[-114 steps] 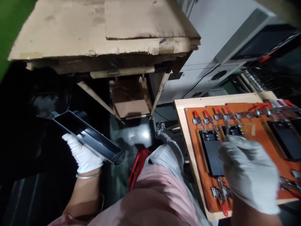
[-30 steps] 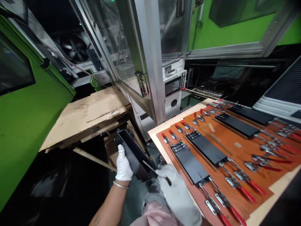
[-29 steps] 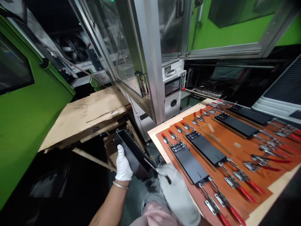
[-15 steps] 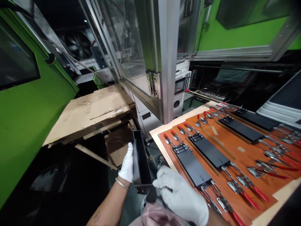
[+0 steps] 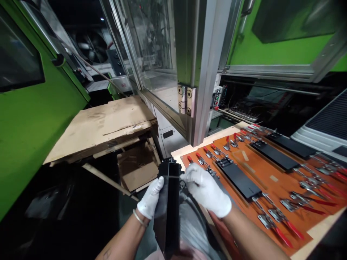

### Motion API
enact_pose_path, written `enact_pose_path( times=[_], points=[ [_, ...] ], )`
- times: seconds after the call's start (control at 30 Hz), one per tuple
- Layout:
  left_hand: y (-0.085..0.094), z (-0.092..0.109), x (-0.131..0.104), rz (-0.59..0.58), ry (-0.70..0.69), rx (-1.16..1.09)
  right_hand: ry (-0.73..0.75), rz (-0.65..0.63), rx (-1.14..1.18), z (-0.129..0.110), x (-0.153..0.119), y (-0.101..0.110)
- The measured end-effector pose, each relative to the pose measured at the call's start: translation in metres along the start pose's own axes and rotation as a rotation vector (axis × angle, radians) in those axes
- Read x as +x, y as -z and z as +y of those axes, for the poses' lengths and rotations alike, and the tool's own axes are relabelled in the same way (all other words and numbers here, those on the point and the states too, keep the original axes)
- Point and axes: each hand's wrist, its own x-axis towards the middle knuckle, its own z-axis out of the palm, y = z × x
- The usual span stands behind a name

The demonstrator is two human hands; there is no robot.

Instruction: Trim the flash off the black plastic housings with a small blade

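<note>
My left hand [image 5: 151, 198], in a white glove, grips a long black box-shaped plastic part [image 5: 162, 213] from its left side, thumb on top. The part is held in front of my body with its far end raised, and small tabs stick out at that end. My right hand [image 5: 207, 187], gloved in white too, has bent, closed fingers at the right edge of the part's far end. What lies between those fingertips is too small to tell. Just right of my hands, an orange fixture board [image 5: 273, 195] carries several flat black panels [image 5: 238, 177] between red-handled toggle clamps [image 5: 282, 225].
A metal-framed clear door [image 5: 199, 72] with a hinge stands open ahead. To the left, a cardboard-covered table [image 5: 103, 126] sits beside a green machine [image 5: 24, 137]. Another green machine [image 5: 282, 47] rises behind the fixture. A cardboard box [image 5: 137, 166] is under the table.
The black part has been turned over and around in my left hand, so its tabbed end now points away. My right hand has moved up and forward to that far end.
</note>
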Motion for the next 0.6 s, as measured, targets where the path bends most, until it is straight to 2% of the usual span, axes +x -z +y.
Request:
enact_pose_path(
  times=[0.1,0.2,0.23,0.3,0.4,0.5,0.57,0.6],
  points=[
    [0.011,-0.007,0.005,-0.041,0.050,-0.015,-0.121,0.145,-0.060,0.018,0.018,0.000],
    [0.021,-0.013,0.014,-0.121,0.161,-0.109,-0.401,0.292,-0.040,0.024,0.021,-0.006],
    [0.024,-0.014,0.016,-0.155,0.175,-0.141,-0.485,0.297,0.010,0.023,0.018,-0.009],
    [0.026,-0.015,0.020,-0.226,0.176,-0.168,-0.571,0.226,0.109,0.016,0.010,-0.016],
    [0.026,-0.017,0.021,-0.286,0.172,-0.134,-0.488,0.112,0.135,0.006,-0.001,-0.026],
    [0.026,-0.023,0.019,-0.304,0.181,-0.054,-0.345,0.076,0.103,0.004,-0.004,-0.034],
    [0.025,-0.024,0.018,-0.265,0.174,0.023,-0.269,0.059,0.088,0.004,-0.002,-0.036],
    [0.024,-0.023,0.017,-0.199,0.150,0.070,-0.230,0.046,0.080,0.003,-0.001,-0.034]
  ],
)
